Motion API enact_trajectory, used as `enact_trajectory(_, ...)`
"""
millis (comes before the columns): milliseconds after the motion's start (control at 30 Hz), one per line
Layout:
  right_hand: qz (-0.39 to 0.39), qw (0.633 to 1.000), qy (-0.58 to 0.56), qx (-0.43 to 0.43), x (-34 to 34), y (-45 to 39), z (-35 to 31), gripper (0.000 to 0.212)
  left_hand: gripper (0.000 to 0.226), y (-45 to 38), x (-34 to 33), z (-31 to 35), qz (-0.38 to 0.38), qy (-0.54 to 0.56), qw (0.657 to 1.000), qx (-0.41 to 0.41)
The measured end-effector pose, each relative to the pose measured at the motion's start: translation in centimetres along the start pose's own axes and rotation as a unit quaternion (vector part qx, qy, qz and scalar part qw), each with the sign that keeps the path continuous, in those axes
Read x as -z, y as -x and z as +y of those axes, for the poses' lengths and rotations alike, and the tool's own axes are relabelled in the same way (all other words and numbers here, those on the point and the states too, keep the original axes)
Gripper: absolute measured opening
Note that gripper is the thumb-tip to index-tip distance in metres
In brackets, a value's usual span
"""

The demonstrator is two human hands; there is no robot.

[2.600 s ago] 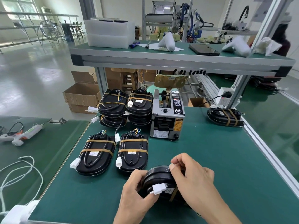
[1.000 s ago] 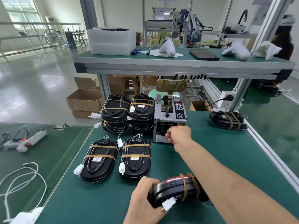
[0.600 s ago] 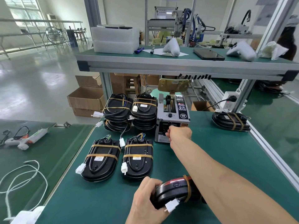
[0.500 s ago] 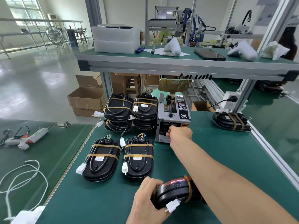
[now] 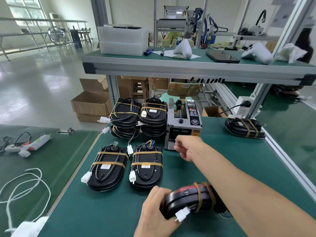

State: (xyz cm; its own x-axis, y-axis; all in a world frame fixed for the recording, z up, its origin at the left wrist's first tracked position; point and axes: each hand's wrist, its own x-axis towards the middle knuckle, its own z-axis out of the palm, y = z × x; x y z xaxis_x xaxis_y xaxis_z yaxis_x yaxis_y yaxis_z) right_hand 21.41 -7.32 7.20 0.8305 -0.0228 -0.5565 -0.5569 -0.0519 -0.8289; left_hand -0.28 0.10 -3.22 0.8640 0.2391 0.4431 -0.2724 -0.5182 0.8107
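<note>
At the near edge of the green table (image 5: pixel 102 216), my left hand (image 5: pixel 153 212) grips a black oval unit (image 5: pixel 186 200) held on its edge. The unit is bound with brown tape bands, and its white connector (image 5: pixel 182 215) hangs at the front. My right hand (image 5: pixel 189 147) hovers just in front of the grey tape dispenser (image 5: pixel 184 124), with its arm crossing above the held unit. Its fingertips are curled and blurred near the dispenser's outlet. No tape piece shows between them.
Two taped black units (image 5: pixel 107 166) (image 5: pixel 147 166) lie flat left of my right hand, and two stacks (image 5: pixel 124 115) (image 5: pixel 153 115) stand behind them. One more unit (image 5: pixel 244 128) lies far right. A glue gun (image 5: pixel 29 145) and a white cable (image 5: pixel 25 185) are on the left table. A shelf (image 5: pixel 188 69) overhangs the back.
My right hand left the held unit, reached to the dispenser's front, and has now drawn back slightly toward me. My left hand keeps its grip on the unit.
</note>
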Motion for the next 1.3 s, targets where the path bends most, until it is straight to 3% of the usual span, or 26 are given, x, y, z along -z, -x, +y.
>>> enact_trajectory(100,-0.064,0.990,0.104,0.066,3.9,2.3,0.3,0.009,0.037,0.0,0.0,-0.2,0.000,-0.003,1.000,0.005)
enact_trajectory(233,-0.036,0.974,0.148,0.165,11.0,5.7,1.6,0.012,0.034,-0.1,-0.1,-0.4,-0.004,-0.010,1.000,0.011)
enact_trajectory(400,-0.001,0.980,0.120,0.157,16.4,8.8,5.3,0.012,0.035,0.0,-0.2,-0.6,-0.003,-0.011,1.000,0.020)
enact_trajectory(633,-0.035,0.989,-0.010,0.141,17.5,11.5,7.7,0.012,0.036,0.2,-0.3,-0.7,-0.011,0.002,0.999,0.045)
enact_trajectory(933,0.001,0.975,0.078,0.210,16.7,11.5,8.2,0.009,0.034,0.4,-0.3,-0.6,-0.022,0.002,0.999,0.048)
enact_trajectory(1300,0.021,0.968,0.109,0.225,16.7,10.9,8.6,0.013,0.035,0.4,-0.4,-1.2,-0.023,-0.002,0.999,0.038)
